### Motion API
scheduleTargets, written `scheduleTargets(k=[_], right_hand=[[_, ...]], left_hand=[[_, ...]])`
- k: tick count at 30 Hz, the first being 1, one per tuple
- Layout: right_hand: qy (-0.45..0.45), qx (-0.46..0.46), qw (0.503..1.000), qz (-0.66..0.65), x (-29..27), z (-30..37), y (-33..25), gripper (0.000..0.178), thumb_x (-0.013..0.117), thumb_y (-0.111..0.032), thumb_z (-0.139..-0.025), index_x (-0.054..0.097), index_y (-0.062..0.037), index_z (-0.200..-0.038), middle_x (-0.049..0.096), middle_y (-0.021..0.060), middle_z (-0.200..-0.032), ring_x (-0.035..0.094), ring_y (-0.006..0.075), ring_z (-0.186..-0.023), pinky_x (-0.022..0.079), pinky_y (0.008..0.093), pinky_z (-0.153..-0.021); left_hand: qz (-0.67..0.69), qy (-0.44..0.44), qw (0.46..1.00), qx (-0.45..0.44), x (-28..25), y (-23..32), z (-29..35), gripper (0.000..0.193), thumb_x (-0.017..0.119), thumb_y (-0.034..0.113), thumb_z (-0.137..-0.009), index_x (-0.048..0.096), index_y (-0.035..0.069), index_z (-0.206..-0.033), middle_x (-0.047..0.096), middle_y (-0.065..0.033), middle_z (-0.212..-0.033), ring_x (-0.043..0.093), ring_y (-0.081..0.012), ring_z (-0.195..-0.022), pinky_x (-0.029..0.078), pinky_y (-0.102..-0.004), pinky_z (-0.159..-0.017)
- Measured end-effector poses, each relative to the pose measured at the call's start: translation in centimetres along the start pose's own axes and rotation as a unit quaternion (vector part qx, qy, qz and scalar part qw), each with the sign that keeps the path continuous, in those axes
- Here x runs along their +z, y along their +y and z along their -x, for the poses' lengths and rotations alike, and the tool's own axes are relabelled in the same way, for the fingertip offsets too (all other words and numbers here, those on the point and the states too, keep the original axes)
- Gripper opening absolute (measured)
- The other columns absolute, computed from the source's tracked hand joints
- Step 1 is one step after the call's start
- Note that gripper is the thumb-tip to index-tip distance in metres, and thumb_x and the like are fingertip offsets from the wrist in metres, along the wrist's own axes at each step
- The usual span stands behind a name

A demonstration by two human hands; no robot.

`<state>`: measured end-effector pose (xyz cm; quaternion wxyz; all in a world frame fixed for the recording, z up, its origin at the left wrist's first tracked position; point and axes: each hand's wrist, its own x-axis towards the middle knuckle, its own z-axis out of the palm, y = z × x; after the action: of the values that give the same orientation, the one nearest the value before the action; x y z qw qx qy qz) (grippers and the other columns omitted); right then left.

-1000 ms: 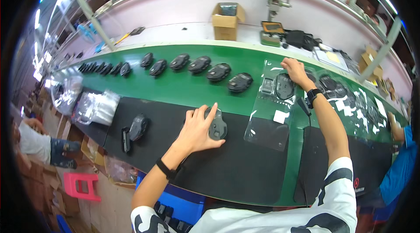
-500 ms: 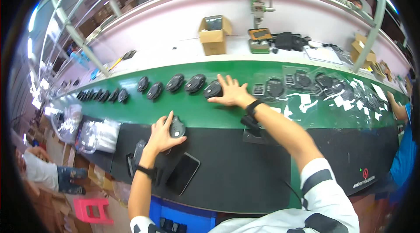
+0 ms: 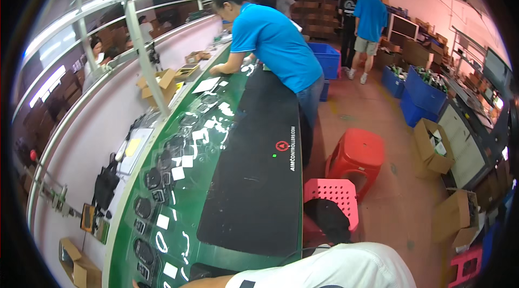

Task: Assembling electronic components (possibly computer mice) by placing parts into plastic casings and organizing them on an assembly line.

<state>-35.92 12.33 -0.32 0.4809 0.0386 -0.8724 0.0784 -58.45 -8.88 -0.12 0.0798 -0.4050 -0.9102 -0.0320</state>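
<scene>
The white sleeve of my right arm (image 3: 324,269) crosses the lower edge, and a strip of its bare forearm (image 3: 208,283) shows to the left. My right hand is cut off by the lower edge; a small bit of skin at the lower left may be a fingertip. My left hand is out of view. Close to that fingertip lies a black rounded device (image 3: 144,251) in clear plastic. Farther along the green bench (image 3: 227,265) are more such devices, one (image 3: 142,207) just beyond and another (image 3: 153,179) past it, among white paper slips (image 3: 162,221).
A black mat (image 3: 254,180) covers the bench's right side. At its far end a co-worker in blue (image 3: 275,39) leans over. Red stools (image 3: 357,153) stand on the floor at right, with blue bins (image 3: 424,93) and cartons (image 3: 434,147) beyond. A metal post (image 3: 143,44) rises at left.
The view has swung far to the right. Earlier my left hand held a black rounded device above the mat and my right hand was on another; both hands have left view almost entirely.
</scene>
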Motion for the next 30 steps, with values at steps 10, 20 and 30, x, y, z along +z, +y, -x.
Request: scheduleTargets(k=[10, 20, 30], right_hand=[[0.263, -0.102, 0.956, -0.078, 8.3, 3.2, 4.2, 0.034, 0.05, -0.042, -0.096, 0.063, -0.0204, -0.073, 0.058, 0.0063, -0.074, 0.054, 0.0292, -0.064, 0.045, 0.0561, -0.062], [-0.054, -0.018, 0.998, 0.026, 4.7, 5.1, 5.6, 0.052, 0.056, -0.059, -0.081, 0.072, -0.0149, -0.104, 0.067, 0.0146, -0.112, 0.062, 0.0396, -0.099, 0.045, 0.0678, -0.075], [-0.358, 0.063, 0.93, 0.045, 3.6, 1.5, 0.2, 0.061, 0.046, -0.059, -0.091, 0.059, -0.0201, -0.136, 0.048, 0.0091, -0.15, 0.044, 0.0369, -0.133, 0.038, 0.0661, -0.098]], left_hand=[[0.005, -0.008, 1.0, 0.018, 2.3, 5.9, -2.3, 0.061, 0.05, 0.051, -0.098, 0.059, 0.002, -0.134, 0.061, -0.0326, -0.124, 0.06, -0.0509, -0.109, 0.049, -0.055, -0.095], [0.05, -0.011, 0.99, -0.129, -0.3, 13.2, -0.7, 0.057, 0.047, 0.046, -0.103, 0.069, -0.006, -0.113, 0.068, -0.0313, -0.107, 0.065, -0.0462, -0.1, 0.051, -0.0506, -0.09], [0.167, -0.045, 0.971, -0.164, -0.6, 9.8, 2.5, 0.058, 0.047, 0.046, -0.103, 0.068, -0.007, -0.112, 0.069, -0.0307, -0.106, 0.066, -0.0426, -0.097, 0.051, -0.0484, -0.086]])
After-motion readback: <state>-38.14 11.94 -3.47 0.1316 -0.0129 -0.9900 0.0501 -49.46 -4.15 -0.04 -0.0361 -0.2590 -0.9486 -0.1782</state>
